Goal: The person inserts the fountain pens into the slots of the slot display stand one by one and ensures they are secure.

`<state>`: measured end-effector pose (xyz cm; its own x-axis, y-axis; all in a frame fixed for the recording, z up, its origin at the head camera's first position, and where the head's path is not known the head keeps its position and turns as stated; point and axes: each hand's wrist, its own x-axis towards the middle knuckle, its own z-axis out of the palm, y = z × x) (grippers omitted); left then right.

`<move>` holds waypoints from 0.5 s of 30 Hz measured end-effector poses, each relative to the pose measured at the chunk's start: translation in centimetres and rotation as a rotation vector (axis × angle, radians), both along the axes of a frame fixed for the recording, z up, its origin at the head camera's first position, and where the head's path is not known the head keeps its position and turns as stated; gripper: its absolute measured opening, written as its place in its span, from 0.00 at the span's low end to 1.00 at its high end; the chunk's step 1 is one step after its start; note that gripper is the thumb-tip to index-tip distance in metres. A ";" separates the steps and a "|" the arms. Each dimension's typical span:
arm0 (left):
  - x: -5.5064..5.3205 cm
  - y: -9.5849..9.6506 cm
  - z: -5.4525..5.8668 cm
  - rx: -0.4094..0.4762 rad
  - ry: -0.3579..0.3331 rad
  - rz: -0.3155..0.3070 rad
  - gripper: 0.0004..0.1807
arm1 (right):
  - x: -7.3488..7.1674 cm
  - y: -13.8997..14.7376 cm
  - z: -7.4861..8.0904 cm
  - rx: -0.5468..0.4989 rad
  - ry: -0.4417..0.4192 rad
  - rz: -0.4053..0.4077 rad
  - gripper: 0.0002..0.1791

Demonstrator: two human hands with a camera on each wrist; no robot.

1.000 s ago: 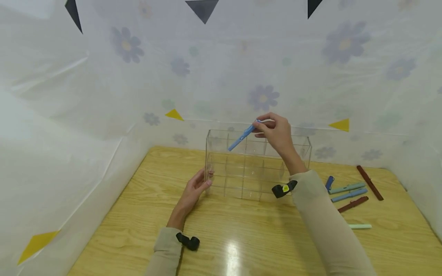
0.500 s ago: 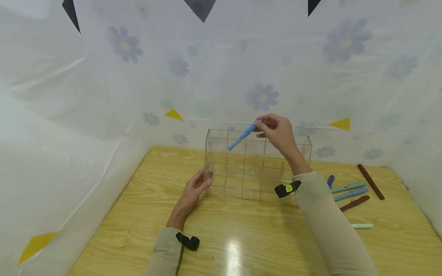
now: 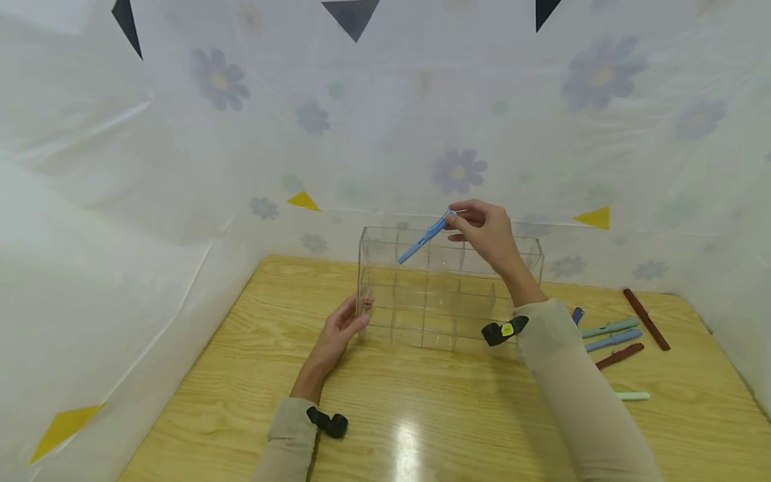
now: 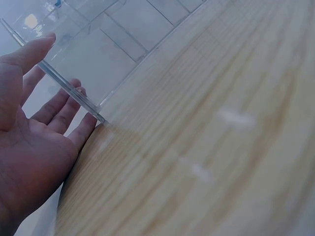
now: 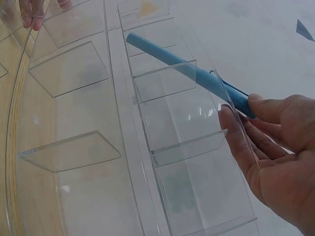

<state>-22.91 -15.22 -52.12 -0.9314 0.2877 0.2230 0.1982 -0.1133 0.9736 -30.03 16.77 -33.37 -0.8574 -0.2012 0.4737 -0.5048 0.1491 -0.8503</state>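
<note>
In the head view a clear acrylic organizer (image 3: pixel 442 294) with several compartments stands upright on the wooden table. My left hand (image 3: pixel 333 337) holds its left side edge, the thumb at the front and the fingers around the outer wall. The left wrist view shows this hand (image 4: pixel 42 128) against the clear panel. Above the organizer's top row, my right hand (image 3: pixel 484 231) pinches a light blue capped pen (image 3: pixel 424 239) near its clip end. The pen slants down to the left. In the right wrist view the pen (image 5: pixel 167 58) is beside the thin dividers (image 5: pixel 165 81) of the upper compartments.
Right of the organizer lie several pens: a green pen (image 3: pixel 611 327), a blue pen (image 3: pixel 614 339), a dark red pen (image 3: pixel 620 355), another dark red pen (image 3: pixel 646 319), a pale green pen (image 3: pixel 634 395) and a partly hidden dark blue one (image 3: pixel 578 314). A flowered curtain (image 3: pixel 385 134) hangs behind.
My right wrist and forearm have shifted slightly to the right, while the pen stays at nearly the same place above the organizer. The left hand has not visibly moved.
</note>
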 end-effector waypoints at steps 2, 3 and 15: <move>-0.1 0.0 -0.1 -0.001 -0.001 -0.004 0.31 | 0.1 0.3 0.0 -0.005 0.012 -0.004 0.16; -0.1 0.0 -0.1 -0.002 -0.003 -0.004 0.31 | 0.2 0.5 0.1 -0.007 0.022 -0.009 0.16; -0.2 -0.2 0.0 -0.029 -0.026 0.007 0.30 | 3.0 3.3 0.6 0.002 0.133 -0.148 0.14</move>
<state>-23.14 -15.38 -52.11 -0.9389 0.2867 0.1905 0.1735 -0.0838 0.9813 -27.07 20.07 -32.76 -0.8078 -0.0792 0.5841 -0.5848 0.2318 -0.7774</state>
